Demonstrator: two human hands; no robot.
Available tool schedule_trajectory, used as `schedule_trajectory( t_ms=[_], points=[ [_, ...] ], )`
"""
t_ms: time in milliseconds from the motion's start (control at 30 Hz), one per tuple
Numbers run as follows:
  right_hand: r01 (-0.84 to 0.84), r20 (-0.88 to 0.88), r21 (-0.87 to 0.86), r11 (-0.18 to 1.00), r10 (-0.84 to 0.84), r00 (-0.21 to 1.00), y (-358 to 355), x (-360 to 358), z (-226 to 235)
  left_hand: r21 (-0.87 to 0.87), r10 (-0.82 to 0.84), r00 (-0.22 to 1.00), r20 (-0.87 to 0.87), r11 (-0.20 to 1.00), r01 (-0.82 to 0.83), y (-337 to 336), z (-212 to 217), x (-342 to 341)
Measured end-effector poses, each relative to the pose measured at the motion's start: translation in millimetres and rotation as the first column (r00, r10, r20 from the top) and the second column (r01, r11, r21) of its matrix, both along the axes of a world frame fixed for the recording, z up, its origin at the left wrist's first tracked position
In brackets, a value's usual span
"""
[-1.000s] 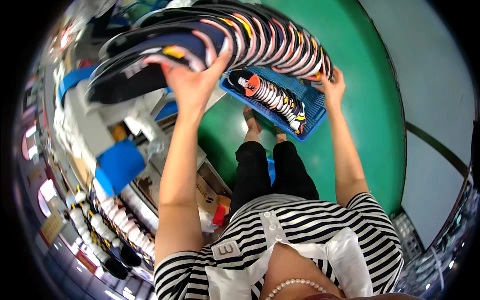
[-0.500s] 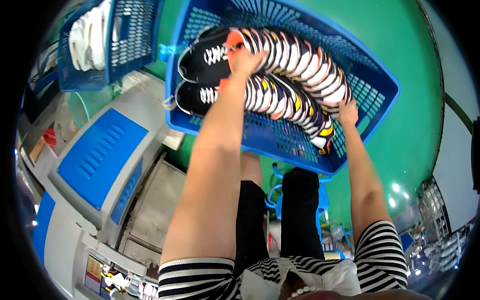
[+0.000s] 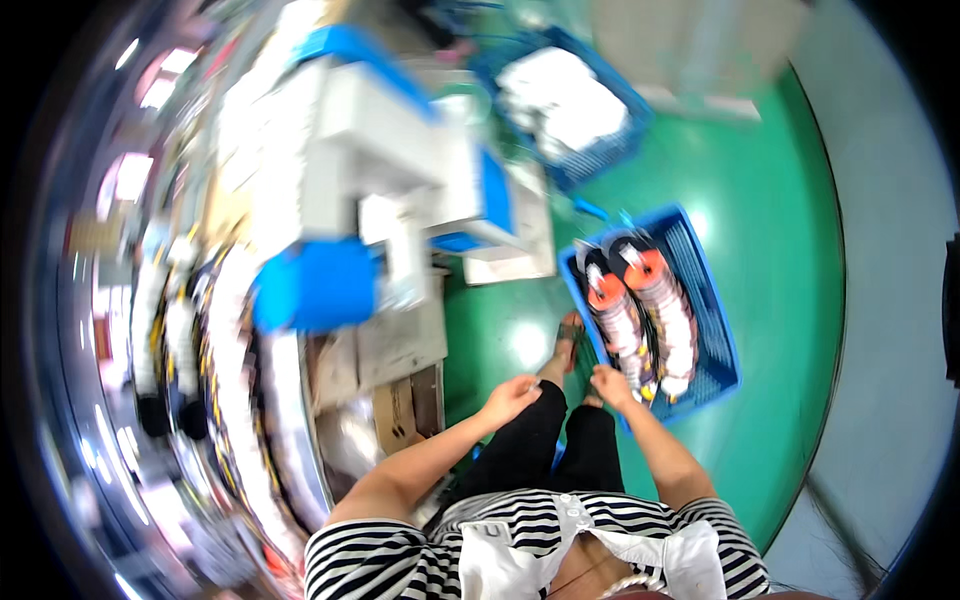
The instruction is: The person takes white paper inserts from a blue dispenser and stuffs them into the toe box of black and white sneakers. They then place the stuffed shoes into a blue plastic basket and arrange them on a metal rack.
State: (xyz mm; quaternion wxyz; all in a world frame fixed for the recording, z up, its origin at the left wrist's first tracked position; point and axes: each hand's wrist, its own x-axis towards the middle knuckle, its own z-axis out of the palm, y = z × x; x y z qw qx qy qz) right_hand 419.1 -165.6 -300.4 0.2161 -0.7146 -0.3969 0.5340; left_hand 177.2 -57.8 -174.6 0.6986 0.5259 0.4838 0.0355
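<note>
My left hand (image 3: 512, 400) is over my left thigh, its fingers curled together with nothing visible in them. My right hand (image 3: 612, 386) is beside the near left edge of the blue plastic basket (image 3: 722, 345), also with curled fingers and nothing visible in it. Inside the basket lie two long rows of nested shoes (image 3: 668, 305), black, white and striped, with orange linings facing the far end. The right hand looks close to the basket rim; whether it touches it I cannot tell. Both hands are slightly blurred.
Farther off, a second blue basket (image 3: 625, 125) holds white pieces. Left of me stands a grey and blue machine (image 3: 490, 195), with a cabinet (image 3: 400, 335) below it. More shoes (image 3: 180, 330) line the far left, blurred. A pale wall (image 3: 890, 250) borders the green floor (image 3: 510, 330) on the right.
Both hands have let go of the shoe rows and drawn back toward my body. The view has swung left and up, so the basket now appears smaller and right of centre.
</note>
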Motion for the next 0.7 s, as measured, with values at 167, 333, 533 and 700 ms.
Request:
schedule_trajectory(
  t_ms=[167,333,533,700],
  points=[
    [-0.515,0.079,0.210,0.831,0.511,0.856,47,-21,77,0.384,0.492,0.863,-0.113,0.823,-0.419,-52,160,-158],
    [-0.706,-0.018,-0.134,0.695,0.711,0.703,97,-45,141,0.722,0.971,0.111,0.211,-0.078,-0.688,-150,220,-290],
    [-0.886,-0.002,0.155,0.437,0.897,0.442,196,-266,259,0.617,0.639,-0.631,0.439,-0.725,-0.305,-293,209,-501],
    [-0.805,0.274,0.518,0.289,0.835,0.476,233,-521,364,0.208,0.515,-0.591,0.621,-0.835,-0.509,-296,244,-640]
  ],
)
